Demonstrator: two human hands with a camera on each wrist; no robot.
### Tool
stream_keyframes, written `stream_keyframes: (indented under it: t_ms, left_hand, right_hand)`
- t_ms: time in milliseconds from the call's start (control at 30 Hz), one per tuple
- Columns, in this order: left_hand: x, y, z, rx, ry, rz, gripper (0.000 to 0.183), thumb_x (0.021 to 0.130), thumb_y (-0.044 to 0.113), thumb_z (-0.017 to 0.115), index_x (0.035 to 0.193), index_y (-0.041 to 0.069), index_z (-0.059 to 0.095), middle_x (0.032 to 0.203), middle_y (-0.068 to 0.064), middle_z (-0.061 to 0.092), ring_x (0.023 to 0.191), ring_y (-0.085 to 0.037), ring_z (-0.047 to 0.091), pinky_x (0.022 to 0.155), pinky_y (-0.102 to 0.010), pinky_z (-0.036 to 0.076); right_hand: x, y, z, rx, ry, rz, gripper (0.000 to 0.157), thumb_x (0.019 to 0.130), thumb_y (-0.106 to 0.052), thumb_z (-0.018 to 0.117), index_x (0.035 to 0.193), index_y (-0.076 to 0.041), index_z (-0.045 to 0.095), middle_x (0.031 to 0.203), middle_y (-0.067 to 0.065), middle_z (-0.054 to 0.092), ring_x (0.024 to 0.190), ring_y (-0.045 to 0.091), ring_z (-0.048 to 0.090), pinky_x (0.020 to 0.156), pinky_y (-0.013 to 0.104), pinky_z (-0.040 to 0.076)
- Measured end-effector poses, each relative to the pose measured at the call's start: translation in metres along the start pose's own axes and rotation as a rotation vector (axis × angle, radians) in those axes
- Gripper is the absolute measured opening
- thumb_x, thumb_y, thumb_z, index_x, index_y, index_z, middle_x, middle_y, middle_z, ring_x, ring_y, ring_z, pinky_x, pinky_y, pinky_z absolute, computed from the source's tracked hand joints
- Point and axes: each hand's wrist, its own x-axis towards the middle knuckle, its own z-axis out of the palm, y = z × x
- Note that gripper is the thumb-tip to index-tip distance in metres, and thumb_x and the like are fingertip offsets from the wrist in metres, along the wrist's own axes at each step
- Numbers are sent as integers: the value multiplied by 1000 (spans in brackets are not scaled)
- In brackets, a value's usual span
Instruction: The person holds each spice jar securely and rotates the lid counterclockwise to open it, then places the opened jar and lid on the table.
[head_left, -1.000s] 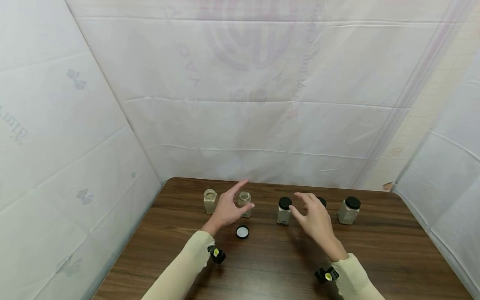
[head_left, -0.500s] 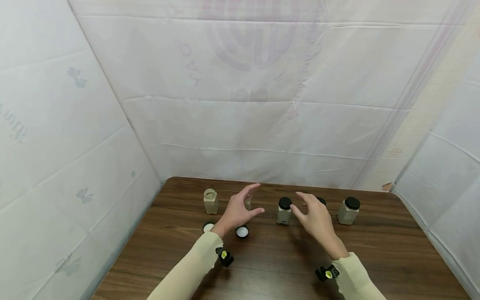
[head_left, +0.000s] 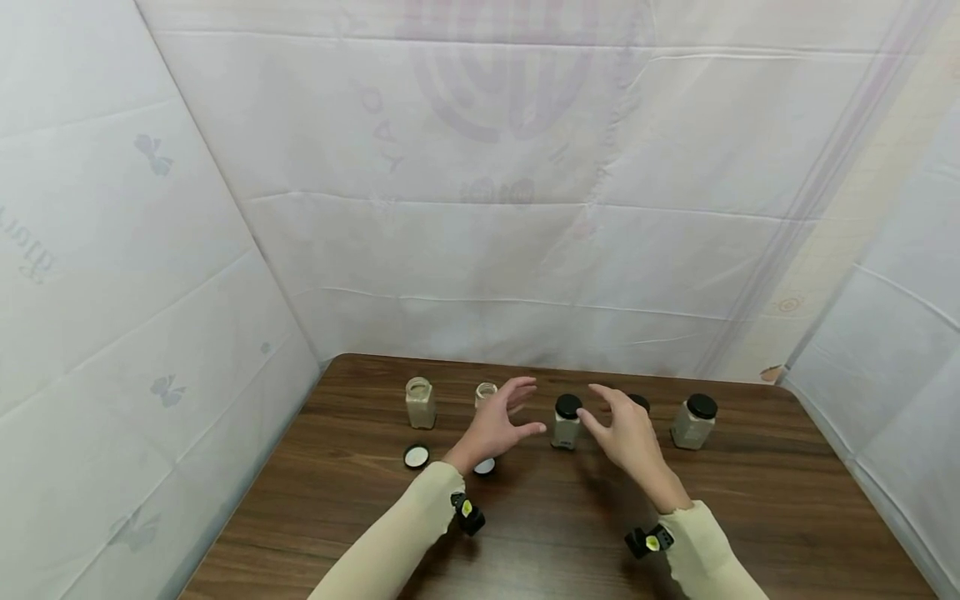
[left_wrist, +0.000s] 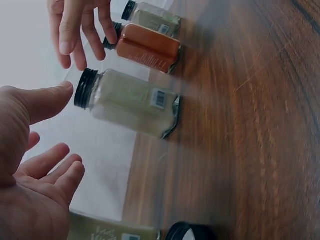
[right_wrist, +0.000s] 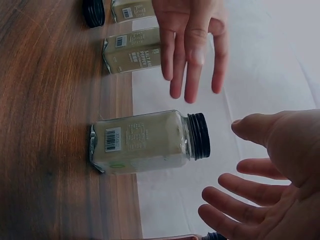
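In the head view, a square glass spice jar (head_left: 566, 429) with a black screw lid (head_left: 568, 405) stands upright between my hands, filled with pale powder. My left hand (head_left: 497, 427) hovers to its left, thumb and fingers spread apart, holding nothing. On the other side my right hand (head_left: 628, 433) is spread too, its thumb close to the lid. The right wrist view shows a gap between that thumb and the jar (right_wrist: 142, 142). Behind my left hand stands a lidless jar (head_left: 485, 391), partly covered by it. Another lidless jar (head_left: 421, 407) of pale powder stands farther left.
Two black lids, the left one (head_left: 416, 456) and the right one (head_left: 484, 467), lie white side up before the lidless jars. Past my right hand are a lidded orange-red jar (left_wrist: 147, 46) and a lidded pale jar (head_left: 693, 425). White cloth (head_left: 480, 250) hangs behind the table.
My left hand has moved right, from the second lidless jar toward the lidded middle jar, uncovering the left loose lid. My right hand has stayed almost in place.
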Motion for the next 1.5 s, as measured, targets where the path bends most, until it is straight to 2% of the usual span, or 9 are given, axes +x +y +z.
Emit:
stream_keyframes:
  t_ms: [133,233,433,700,1000,1300,1500]
  left_hand:
    - [2,0,7,-10,-14,-38,71,90,15,82,151,12,46,153,-11,51,142,-26,48,111,-39,45]
    - [4,0,13,-16,-24,-68,71,91,16,82,152,14,46,153,-11,51,139,-28,51,110,-39,46]
    - [10,-4,22,-42,-50,-102,69,92,14,80,152,14,46,154,-15,48,135,-35,54,109,-45,47]
    - [18,-12,28,-6,-86,-149,69,93,15,78,153,11,46,155,-13,49,136,-29,54,109,-43,47]
    - [22,-14,34,4,-135,-192,66,92,18,80,150,10,50,147,-10,58,133,-27,57,107,-42,49]
    - [27,-15,40,41,-126,-199,61,91,21,82,145,9,56,139,-12,63,127,-28,61,102,-41,52]
    - [30,-17,44,30,-123,-200,50,89,22,83,135,12,65,127,-5,70,117,-21,66,97,-37,55]
  right_hand:
    - [1,1,2,15,-24,13,50,95,-22,76,137,2,62,128,25,64,100,38,71,78,53,59]
    - [1,1,3,25,-34,19,50,95,-21,76,137,3,62,129,25,64,100,37,72,79,51,60]
    - [3,1,4,46,-55,32,49,95,-21,76,136,4,62,122,24,65,96,35,72,80,48,61]
    - [7,0,5,35,-100,66,50,96,-23,76,136,3,62,121,22,65,97,35,72,80,48,60]
    - [10,-5,6,20,-136,89,50,96,-25,77,135,3,63,119,19,65,96,32,71,78,46,60]
    - [13,-7,10,13,-173,115,54,94,-28,78,136,4,62,118,19,64,100,35,70,80,45,60]
    - [14,-7,14,7,-173,137,55,94,-29,78,136,2,62,116,17,64,98,33,69,79,45,59]
